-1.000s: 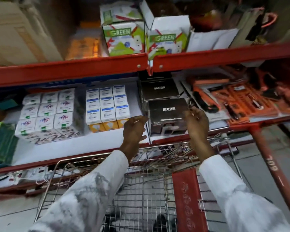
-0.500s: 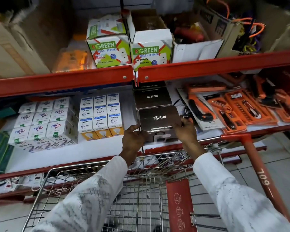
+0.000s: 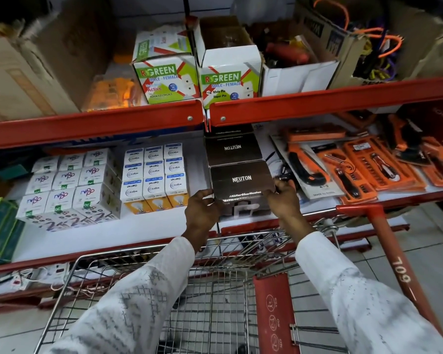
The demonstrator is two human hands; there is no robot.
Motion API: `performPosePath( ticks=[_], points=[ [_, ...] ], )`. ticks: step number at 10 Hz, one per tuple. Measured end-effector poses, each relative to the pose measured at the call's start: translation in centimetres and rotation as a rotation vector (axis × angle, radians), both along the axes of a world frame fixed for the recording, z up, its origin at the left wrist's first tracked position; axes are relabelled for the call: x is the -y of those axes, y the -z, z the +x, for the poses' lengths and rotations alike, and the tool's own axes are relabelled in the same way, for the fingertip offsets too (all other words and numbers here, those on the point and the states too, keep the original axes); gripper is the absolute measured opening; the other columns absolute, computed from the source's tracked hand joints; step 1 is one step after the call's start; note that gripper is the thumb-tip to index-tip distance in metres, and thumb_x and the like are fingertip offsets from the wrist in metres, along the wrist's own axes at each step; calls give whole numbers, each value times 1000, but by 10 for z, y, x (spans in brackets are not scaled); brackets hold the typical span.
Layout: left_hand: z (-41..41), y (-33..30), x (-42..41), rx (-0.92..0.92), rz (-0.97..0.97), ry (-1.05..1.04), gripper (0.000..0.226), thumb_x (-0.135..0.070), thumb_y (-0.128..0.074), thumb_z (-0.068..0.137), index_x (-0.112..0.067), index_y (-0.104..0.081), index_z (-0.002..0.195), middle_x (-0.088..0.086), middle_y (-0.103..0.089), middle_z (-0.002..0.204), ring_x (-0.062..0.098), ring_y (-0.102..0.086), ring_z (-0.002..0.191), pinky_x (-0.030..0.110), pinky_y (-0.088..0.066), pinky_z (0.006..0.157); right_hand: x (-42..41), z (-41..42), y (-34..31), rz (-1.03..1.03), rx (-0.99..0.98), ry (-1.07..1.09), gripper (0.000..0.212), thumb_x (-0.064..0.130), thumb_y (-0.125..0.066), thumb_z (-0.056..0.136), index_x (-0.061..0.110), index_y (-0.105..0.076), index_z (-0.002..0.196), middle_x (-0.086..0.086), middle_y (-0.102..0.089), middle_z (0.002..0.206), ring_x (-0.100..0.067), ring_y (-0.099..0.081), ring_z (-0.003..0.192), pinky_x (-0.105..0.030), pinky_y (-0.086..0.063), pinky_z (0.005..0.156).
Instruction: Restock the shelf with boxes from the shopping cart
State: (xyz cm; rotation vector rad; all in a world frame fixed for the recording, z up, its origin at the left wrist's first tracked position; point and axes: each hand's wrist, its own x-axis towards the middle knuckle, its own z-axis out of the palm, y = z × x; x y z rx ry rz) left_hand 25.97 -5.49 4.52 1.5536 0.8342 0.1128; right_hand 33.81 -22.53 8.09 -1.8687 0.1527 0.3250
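Note:
A dark brown box marked NEUTON (image 3: 241, 178) sits on top of another box at the front of the middle shelf (image 3: 149, 228). My left hand (image 3: 202, 213) presses on its front left corner and my right hand (image 3: 284, 200) grips its front right corner. Behind it lies a second NEUTON box (image 3: 233, 149), turned the other way. The wire shopping cart (image 3: 215, 302) stands right below my arms; no boxes show in the part of its basket that I can see.
White bulb boxes (image 3: 154, 172) and more white boxes (image 3: 69, 185) fill the shelf's left side. Orange tool packs (image 3: 356, 164) lie to the right. Green-labelled boxes (image 3: 169, 77) stand on the upper shelf. A red upright post (image 3: 394, 256) leans at the right.
Both hands have closed in from beside the front NEUTON box onto its front corners. The view has tilted up, showing more of the upper shelf.

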Motion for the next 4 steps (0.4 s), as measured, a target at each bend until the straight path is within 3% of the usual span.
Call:
performPosePath(
  ticks=[1,3,4],
  points=[
    [1,1,-2,-6,15,-1,41,-10,-70,88,-17,-61,127,13,-76,111,26,-70,88,38,-60,79,0,0,2,33,3,5,41,8,-56,97,9,-57,138,8,-45,116,-9,-47,98,-6,-34,55],
    [2,5,-7,3,-2,5,39,-10,-70,88,-17,-63,125,16,-75,113,34,-71,99,50,-59,90,-5,-4,-2,85,-49,14,42,7,-55,97,7,-55,139,16,-42,101,-15,-54,107,-3,-33,57],
    [0,-2,-8,-4,32,20,44,-22,-75,85,-18,-62,126,18,-73,117,36,-68,108,53,-57,94,-7,-6,-3,35,-42,-9,43,12,-55,96,6,-54,139,20,-48,100,-19,-51,124,-8,-31,71]
  ],
)
